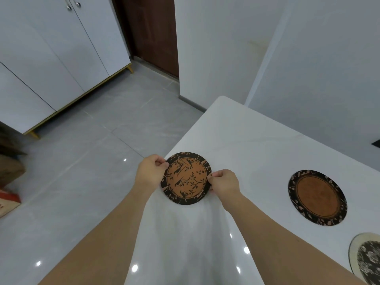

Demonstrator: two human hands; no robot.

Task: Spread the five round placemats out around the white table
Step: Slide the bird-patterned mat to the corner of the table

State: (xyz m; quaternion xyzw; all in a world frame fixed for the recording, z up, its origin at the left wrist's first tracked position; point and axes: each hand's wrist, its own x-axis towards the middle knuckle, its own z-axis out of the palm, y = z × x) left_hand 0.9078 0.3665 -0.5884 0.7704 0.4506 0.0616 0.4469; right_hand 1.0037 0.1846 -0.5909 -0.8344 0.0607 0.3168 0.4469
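Note:
A round orange placemat with black birds and branches (186, 178) is at the left edge of the white table (246, 140). My left hand (151, 171) pinches its left rim and my right hand (225, 185) pinches its right rim. I cannot tell whether it rests on the table or hovers just above it. A second round placemat (317, 197), brown with a dark flowered border, lies flat on the table to the right. A third placemat (367, 259), pale-rimmed with a dark floral centre, is cut off at the lower right.
Grey tiled floor (92, 151) lies left of the table. White cabinets (51, 58) stand at the back left beside a dark wooden door (154, 33). A white wall runs behind the table. Brown boxes (8, 171) sit at the far left.

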